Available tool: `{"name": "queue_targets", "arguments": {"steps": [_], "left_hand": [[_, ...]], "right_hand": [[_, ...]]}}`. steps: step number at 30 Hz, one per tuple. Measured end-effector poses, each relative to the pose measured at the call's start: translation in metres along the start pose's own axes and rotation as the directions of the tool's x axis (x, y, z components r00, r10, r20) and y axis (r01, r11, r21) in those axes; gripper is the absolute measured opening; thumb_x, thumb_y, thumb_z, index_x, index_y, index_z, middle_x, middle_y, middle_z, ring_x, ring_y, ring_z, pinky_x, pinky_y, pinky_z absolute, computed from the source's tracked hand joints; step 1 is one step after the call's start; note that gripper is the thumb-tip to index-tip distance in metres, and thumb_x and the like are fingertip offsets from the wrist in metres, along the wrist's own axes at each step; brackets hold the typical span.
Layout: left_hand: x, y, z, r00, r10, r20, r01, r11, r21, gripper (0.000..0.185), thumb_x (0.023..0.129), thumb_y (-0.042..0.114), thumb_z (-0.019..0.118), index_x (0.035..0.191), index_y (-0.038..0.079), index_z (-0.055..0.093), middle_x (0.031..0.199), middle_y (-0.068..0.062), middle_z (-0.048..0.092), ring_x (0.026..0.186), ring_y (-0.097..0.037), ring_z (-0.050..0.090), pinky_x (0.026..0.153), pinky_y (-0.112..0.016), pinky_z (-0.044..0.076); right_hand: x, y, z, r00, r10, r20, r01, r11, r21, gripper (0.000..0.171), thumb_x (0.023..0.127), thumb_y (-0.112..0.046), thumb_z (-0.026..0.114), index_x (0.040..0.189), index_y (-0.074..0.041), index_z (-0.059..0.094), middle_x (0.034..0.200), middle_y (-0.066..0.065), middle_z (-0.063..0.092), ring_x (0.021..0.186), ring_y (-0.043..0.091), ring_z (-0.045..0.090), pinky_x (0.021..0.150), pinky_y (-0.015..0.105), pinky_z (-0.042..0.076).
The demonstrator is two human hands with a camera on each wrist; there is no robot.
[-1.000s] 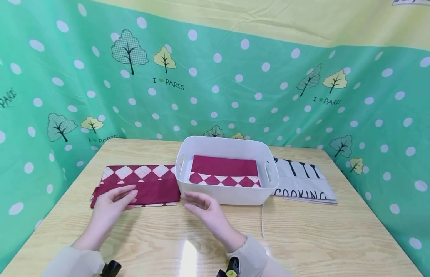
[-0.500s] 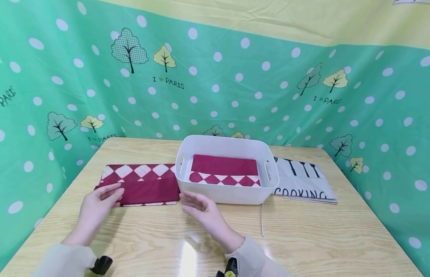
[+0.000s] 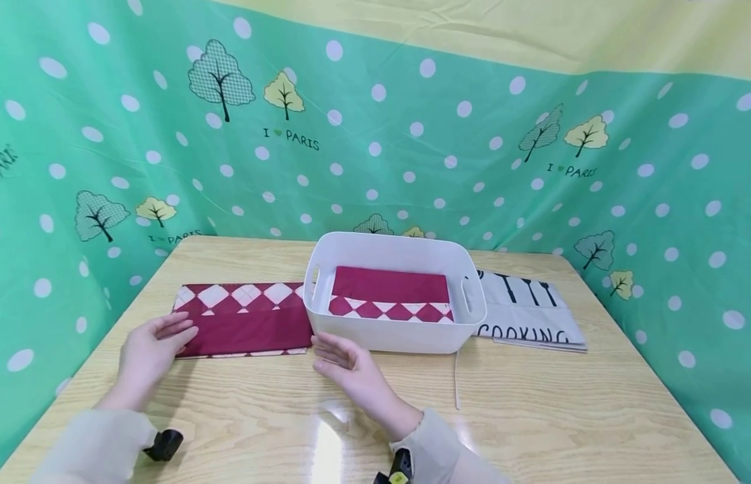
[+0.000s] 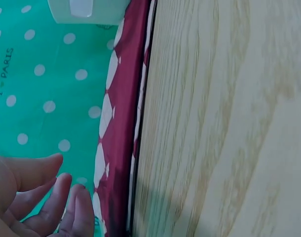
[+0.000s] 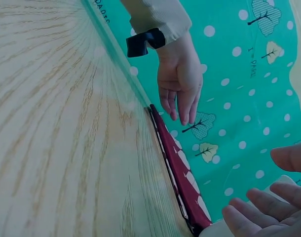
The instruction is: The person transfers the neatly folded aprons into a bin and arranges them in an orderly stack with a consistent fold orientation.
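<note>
A folded maroon cloth [image 3: 248,331] with a white diamond pattern lies flat on the table at the left. My left hand [image 3: 146,351] hovers by its left end, fingers loosely bent; in the right wrist view a gap shows between this left hand [image 5: 180,76] and the cloth. Near the cloth's right end, in front of the white plastic basket [image 3: 384,337], is my right hand [image 3: 353,376], fingers relaxed and holding nothing. Inside the basket sits another folded maroon cloth [image 3: 390,285] with a diamond band along its front.
Right of the basket lies a folded white cloth [image 3: 526,310] printed with black utensils and the word COOKING, partly hidden by the basket. A thin white cord [image 3: 456,382] trails onto the wooden table [image 3: 550,410]. Green dotted curtains [image 3: 375,128] enclose the back and sides.
My left hand has moved leftward from over the maroon cloth's front to its left end. The right hand stays almost in place beside the basket.
</note>
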State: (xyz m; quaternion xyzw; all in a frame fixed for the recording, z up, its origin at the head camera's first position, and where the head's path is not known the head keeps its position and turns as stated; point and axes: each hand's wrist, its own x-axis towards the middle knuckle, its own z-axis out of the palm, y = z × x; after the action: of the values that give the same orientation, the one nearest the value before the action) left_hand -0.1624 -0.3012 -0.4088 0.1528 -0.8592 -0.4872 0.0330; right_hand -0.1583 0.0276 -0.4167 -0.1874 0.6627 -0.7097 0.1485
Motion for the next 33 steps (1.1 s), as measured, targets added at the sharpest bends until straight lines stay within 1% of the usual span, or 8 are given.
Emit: {"name": "queue_targets", "arguments": {"steps": [2, 4, 7, 9, 11, 16, 23, 33], "left_hand": [[0.003, 0.0, -0.002, 1.0, -0.021, -0.003, 0.021, 0.999, 0.048, 0.062, 0.099, 0.032, 0.06, 0.147, -0.002, 0.042, 0.14, -0.024, 0.056, 0.126, -0.023, 0.057, 0.067, -0.002, 0.046], [0.006, -0.001, -0.004, 0.999, -0.04, 0.01, 0.039, 0.996, 0.074, 0.064, 0.099, 0.032, 0.06, 0.149, -0.001, 0.039, 0.145, -0.027, 0.049, 0.138, -0.044, 0.04, 0.067, -0.004, 0.046], [0.01, -0.002, -0.005, 0.998, -0.058, 0.019, 0.056, 0.994, 0.089, 0.066, 0.098, 0.029, 0.061, 0.15, -0.002, 0.036, 0.147, -0.029, 0.044, 0.14, -0.048, 0.034, 0.093, -0.024, 0.052], [0.013, -0.002, -0.005, 0.998, -0.064, 0.014, 0.062, 0.993, 0.096, 0.066, 0.098, 0.026, 0.061, 0.151, -0.002, 0.035, 0.148, -0.03, 0.042, 0.141, -0.05, 0.03, 0.108, -0.045, 0.044], [0.016, -0.003, -0.004, 0.997, -0.076, 0.004, 0.075, 0.992, 0.097, 0.066, 0.098, 0.025, 0.061, 0.151, -0.002, 0.033, 0.15, -0.031, 0.039, 0.143, -0.051, 0.025, 0.112, -0.062, 0.031], [0.023, -0.004, -0.005, 0.993, -0.114, -0.017, 0.115, 0.986, 0.124, 0.068, 0.097, 0.026, 0.062, 0.152, -0.001, 0.031, 0.154, -0.031, 0.031, 0.144, -0.052, 0.018, 0.114, -0.064, 0.026], [0.028, -0.007, -0.007, 0.993, -0.111, -0.037, 0.117, 0.966, 0.231, 0.075, 0.094, 0.027, 0.066, 0.152, -0.004, 0.028, 0.153, -0.035, 0.026, 0.14, -0.055, 0.021, 0.112, -0.065, 0.026], [0.035, -0.014, -0.004, 1.0, -0.026, -0.001, 0.024, 0.903, 0.429, 0.08, 0.089, 0.024, 0.072, 0.145, -0.014, 0.029, 0.141, -0.047, 0.029, 0.125, -0.059, 0.031, 0.095, -0.064, 0.025]], "right_hand": [[0.001, 0.0, 0.0, 1.0, -0.001, -0.001, 0.001, 1.0, -0.004, 0.05, 0.095, -0.003, 0.06, 0.142, 0.009, 0.045, 0.143, 0.03, 0.049, 0.135, 0.045, 0.046, 0.105, 0.027, 0.048], [0.002, 0.001, 0.0, 1.0, 0.002, -0.007, -0.002, 1.0, -0.021, 0.051, 0.095, -0.004, 0.06, 0.142, 0.008, 0.044, 0.144, 0.029, 0.049, 0.135, 0.044, 0.046, 0.106, 0.028, 0.048], [0.002, 0.002, 0.0, 1.0, 0.009, -0.018, -0.01, 0.999, -0.053, 0.052, 0.095, -0.006, 0.061, 0.143, 0.007, 0.045, 0.145, 0.026, 0.049, 0.136, 0.041, 0.047, 0.109, 0.033, 0.046], [0.003, 0.003, 0.0, 1.0, 0.013, -0.023, -0.015, 0.998, -0.066, 0.052, 0.095, -0.007, 0.062, 0.143, 0.006, 0.045, 0.145, 0.026, 0.05, 0.136, 0.039, 0.048, 0.111, 0.037, 0.044], [0.003, 0.003, 0.001, 1.0, 0.015, -0.024, -0.016, 0.997, -0.074, 0.052, 0.095, -0.008, 0.062, 0.143, 0.006, 0.046, 0.145, 0.025, 0.05, 0.136, 0.038, 0.048, 0.113, 0.04, 0.042], [0.002, 0.005, 0.001, 0.999, 0.025, -0.023, -0.027, 0.998, -0.065, 0.052, 0.095, -0.008, 0.062, 0.143, 0.005, 0.046, 0.146, 0.024, 0.05, 0.136, 0.037, 0.048, 0.114, 0.041, 0.041], [0.003, 0.007, 0.003, 0.999, 0.039, -0.03, -0.041, 0.997, -0.061, 0.052, 0.095, -0.008, 0.063, 0.143, 0.005, 0.046, 0.147, 0.023, 0.049, 0.138, 0.037, 0.046, 0.113, 0.039, 0.041], [0.002, 0.009, 0.003, 0.998, 0.052, -0.045, -0.054, 0.996, -0.066, 0.052, 0.095, -0.008, 0.063, 0.142, 0.005, 0.047, 0.147, 0.023, 0.049, 0.138, 0.038, 0.046, 0.112, 0.038, 0.043]]}}
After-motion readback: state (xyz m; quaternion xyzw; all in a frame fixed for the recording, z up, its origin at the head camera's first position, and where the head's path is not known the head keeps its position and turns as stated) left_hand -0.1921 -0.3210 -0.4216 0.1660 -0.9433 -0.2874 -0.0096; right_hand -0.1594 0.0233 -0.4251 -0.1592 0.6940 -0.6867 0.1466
